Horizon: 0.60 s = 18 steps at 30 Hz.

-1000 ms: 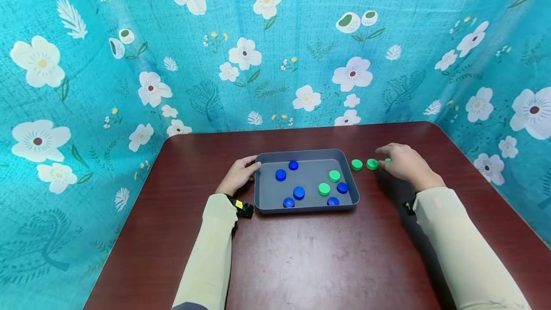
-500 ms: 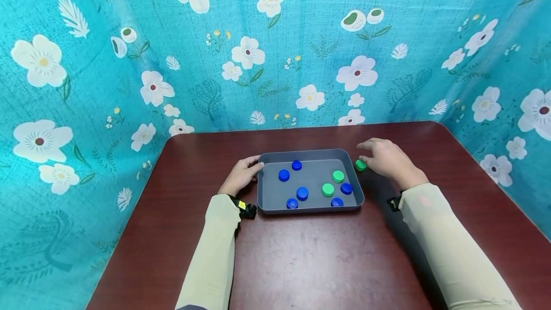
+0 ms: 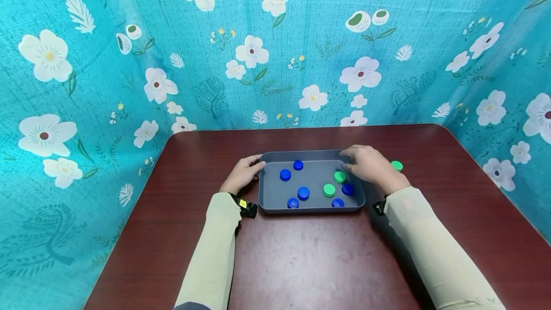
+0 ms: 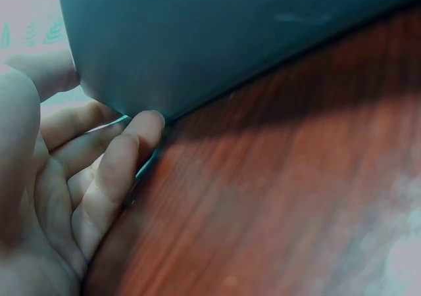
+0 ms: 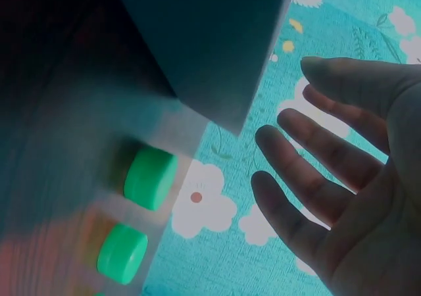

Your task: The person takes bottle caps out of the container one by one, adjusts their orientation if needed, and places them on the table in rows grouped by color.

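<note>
A shallow grey tray [image 3: 312, 210] lies on the table with several blue bottle caps [image 3: 303, 193] and two green caps [image 3: 329, 190] inside. My left hand [image 3: 242, 175] holds the tray's left side, thumb at the rim; in the left wrist view its fingers [image 4: 118, 168] curl at the lower corner of the tray wall [image 4: 197, 39]. Over the tray's right edge is my right hand [image 3: 371, 166]. The right wrist view shows that hand [image 5: 335, 171] with fingers spread and nothing between them, beside the tray wall [image 5: 210, 39]. Nearby are loose green caps [image 5: 150, 177] on the table.
To the right of my right hand a green cap [image 3: 397, 165] shows on the dark red wooden table [image 3: 301, 262]; the hand hides others from the head view. A blue flowered curtain [image 3: 275, 85] hangs behind and along both sides of the table.
My right hand has moved left, from above the loose green caps to the tray's right edge. The left hand stays on the tray, and the head view has shifted slightly.
</note>
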{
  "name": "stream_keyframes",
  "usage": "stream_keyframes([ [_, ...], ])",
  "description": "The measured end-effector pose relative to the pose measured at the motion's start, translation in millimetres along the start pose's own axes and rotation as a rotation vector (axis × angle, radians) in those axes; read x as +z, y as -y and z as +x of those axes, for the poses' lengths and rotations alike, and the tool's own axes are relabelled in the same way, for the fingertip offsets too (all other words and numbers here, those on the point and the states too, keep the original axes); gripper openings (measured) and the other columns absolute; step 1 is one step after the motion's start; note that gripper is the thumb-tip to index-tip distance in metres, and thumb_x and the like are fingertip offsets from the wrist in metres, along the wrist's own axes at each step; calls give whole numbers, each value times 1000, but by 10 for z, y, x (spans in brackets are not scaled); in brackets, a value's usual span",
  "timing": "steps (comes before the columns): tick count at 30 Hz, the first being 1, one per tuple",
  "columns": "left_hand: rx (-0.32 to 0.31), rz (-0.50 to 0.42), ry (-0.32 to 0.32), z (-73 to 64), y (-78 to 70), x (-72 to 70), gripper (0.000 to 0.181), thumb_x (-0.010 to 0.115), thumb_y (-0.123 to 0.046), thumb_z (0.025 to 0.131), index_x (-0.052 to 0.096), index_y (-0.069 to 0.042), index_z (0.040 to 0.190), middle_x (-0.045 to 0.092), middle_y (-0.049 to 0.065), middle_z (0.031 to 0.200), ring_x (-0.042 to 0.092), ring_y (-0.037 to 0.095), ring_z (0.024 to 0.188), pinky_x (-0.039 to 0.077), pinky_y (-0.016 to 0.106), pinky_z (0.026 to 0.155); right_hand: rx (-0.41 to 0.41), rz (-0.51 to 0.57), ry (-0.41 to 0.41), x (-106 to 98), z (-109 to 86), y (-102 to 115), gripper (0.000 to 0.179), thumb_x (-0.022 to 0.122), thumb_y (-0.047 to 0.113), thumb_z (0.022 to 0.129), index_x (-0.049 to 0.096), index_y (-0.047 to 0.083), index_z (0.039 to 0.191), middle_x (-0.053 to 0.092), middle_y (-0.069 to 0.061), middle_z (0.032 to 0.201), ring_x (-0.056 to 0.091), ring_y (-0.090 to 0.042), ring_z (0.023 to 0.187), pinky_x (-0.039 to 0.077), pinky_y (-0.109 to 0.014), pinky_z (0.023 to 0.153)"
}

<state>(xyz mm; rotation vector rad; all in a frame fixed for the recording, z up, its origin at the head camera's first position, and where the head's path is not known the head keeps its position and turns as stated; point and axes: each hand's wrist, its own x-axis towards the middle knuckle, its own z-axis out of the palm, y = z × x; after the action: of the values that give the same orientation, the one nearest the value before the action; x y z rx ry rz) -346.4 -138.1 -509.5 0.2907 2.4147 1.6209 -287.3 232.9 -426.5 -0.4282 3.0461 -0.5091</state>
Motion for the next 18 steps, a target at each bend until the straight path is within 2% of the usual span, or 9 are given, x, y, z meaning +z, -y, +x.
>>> stream_keyframes([
  [5,12,24,-21,-1,-25,-8,44,59,-33,98,56,-17,139,66,3,112,64,22,80,55,35,71,-6,-3,28,57,16,77,37,68,13,90,65,5,127,59,-16,127,53,-35,118,47,-55,92],
  [9,7,15,-8,-17,-7,-3,44,59,-33,99,55,-17,139,65,4,112,64,22,80,55,35,71,-10,-9,56,108,-2,100,39,69,12,89,65,5,127,58,-17,129,53,-36,119,46,-55,93],
  [18,-3,29,-11,-36,1,13,44,59,-33,99,55,-18,140,65,3,113,63,22,80,54,35,70,-89,-34,97,152,-19,124,38,68,9,89,66,4,126,61,-17,125,57,-35,115,49,-51,89],
])
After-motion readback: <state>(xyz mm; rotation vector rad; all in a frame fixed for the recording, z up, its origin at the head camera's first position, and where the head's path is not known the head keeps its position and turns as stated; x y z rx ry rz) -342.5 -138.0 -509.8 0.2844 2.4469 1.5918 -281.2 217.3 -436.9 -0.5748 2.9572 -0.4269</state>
